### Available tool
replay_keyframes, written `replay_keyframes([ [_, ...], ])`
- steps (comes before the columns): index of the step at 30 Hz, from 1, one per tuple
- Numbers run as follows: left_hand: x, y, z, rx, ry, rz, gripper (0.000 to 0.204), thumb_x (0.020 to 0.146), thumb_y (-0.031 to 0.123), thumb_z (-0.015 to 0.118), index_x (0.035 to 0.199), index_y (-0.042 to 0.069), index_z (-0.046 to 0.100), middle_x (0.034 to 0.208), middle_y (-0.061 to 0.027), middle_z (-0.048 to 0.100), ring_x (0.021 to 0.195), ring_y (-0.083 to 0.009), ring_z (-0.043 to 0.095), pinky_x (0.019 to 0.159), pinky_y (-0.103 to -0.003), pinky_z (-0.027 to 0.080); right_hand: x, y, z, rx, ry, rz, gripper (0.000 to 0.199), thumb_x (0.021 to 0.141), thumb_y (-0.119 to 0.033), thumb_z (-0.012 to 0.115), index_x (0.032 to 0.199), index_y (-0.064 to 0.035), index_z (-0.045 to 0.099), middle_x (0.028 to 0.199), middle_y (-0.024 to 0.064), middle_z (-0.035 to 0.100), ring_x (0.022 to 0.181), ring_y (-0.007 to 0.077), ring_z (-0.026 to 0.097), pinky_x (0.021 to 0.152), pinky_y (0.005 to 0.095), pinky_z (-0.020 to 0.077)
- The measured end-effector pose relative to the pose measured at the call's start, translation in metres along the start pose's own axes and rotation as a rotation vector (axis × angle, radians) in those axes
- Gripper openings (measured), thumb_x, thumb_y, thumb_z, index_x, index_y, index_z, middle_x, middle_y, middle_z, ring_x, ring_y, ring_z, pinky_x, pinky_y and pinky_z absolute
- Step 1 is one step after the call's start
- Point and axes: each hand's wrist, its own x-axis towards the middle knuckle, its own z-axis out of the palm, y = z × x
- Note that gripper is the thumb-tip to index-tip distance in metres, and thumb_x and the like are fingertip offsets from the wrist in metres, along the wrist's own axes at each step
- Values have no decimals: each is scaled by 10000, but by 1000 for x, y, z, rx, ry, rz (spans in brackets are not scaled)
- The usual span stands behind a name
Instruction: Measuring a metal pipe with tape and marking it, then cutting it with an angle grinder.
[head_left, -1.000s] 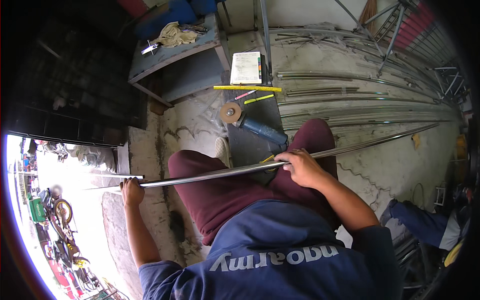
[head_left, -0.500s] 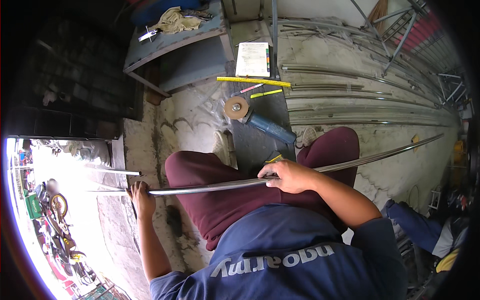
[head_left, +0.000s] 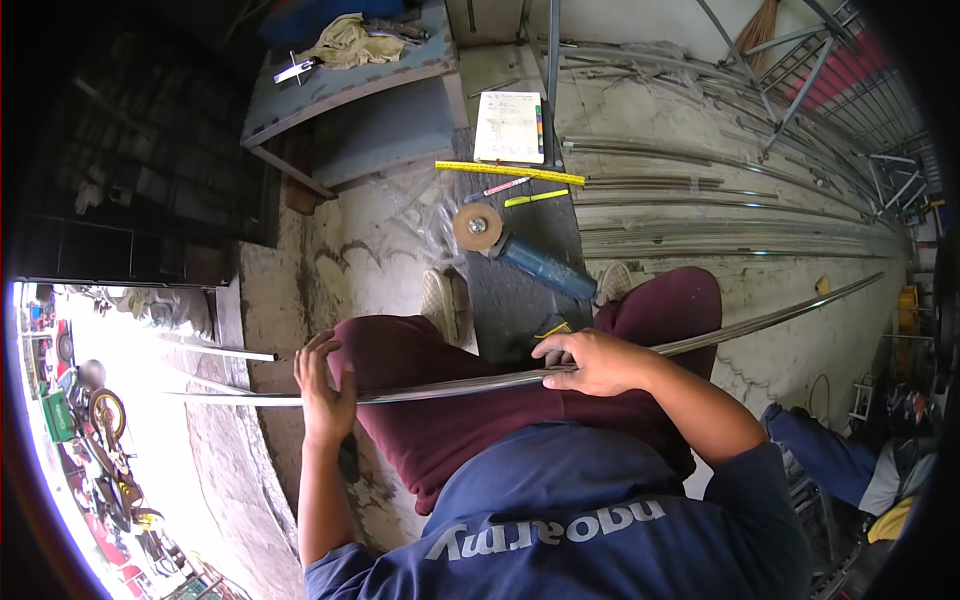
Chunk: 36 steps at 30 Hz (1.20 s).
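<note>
A long shiny metal tube (head_left: 465, 386) lies across my lap, running from the doorway side on the left to the far right. My right hand (head_left: 600, 362) is closed around it over my right thigh, thumb on the near side. Over the tube by my left knee, my left hand (head_left: 325, 390) has its thumb spread from its fingers; it covers a short stretch of the tube and seems to touch it. Beyond my hands, an angle grinder (head_left: 540, 265) with a brown disc (head_left: 477, 228) rests on a dark board (head_left: 500, 305).
On the board lie a yellow folding ruler (head_left: 510, 173), a red-and-white pen (head_left: 506, 187), a yellow marker (head_left: 535, 198) and an open notebook (head_left: 510, 125). Several metal tubes (head_left: 720, 203) lie on the right floor. A metal table (head_left: 355, 95) stands far left; motorcycles (head_left: 110, 440) are outside.
My left hand has slid right along the tube toward my knee, and its fingers have opened out. My right hand has shifted slightly right, still on the tube.
</note>
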Motion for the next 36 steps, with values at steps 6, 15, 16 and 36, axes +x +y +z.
replay_keyframes([
  [6, -5, 11, 25, 187, 63, 167, 388, 926, 223, 680, 1269, 54, 612, 1399, -172, 612, 1343, -395, 543, 1218, -584, 286, -45, 27, -20, -445, 452, 28, 466, 951, -380, 766, 1254, -37, 676, 1111, 164, 713, 1063, 369, 669, 1011, 498, 476],
  [15, -1, 3, 40, 73, 238, 224, 225, 863, 112, 634, 1060, 9, 673, 1175, -197, 700, 1093, -429, 652, 1011, -501, 503, -98, 91, -19, -742, 1016, -134, 229, 883, -178, 681, 1059, -32, 704, 1089, 154, 699, 1051, 375, 652, 977, 513, 470],
  [16, 0, 5, 41, 69, 248, 228, 202, 861, 109, 628, 1031, 11, 675, 1152, -192, 706, 1071, -424, 661, 988, -495, 516, -96, 92, -19, -739, 1024, -131, 229, 883, -178, 681, 1059, -32, 704, 1089, 154, 699, 1051, 375, 652, 977, 513, 470],
  [36, 20, 15, 46, 76, 234, 211, 250, 751, 126, 535, 936, 23, 669, 1069, -165, 724, 968, -397, 676, 897, -469, 531, -85, 107, -39, -687, 1060, -137, 183, 824, -149, 676, 978, -51, 679, 966, 128, 704, 912, 352, 650, 865, 487, 482],
])
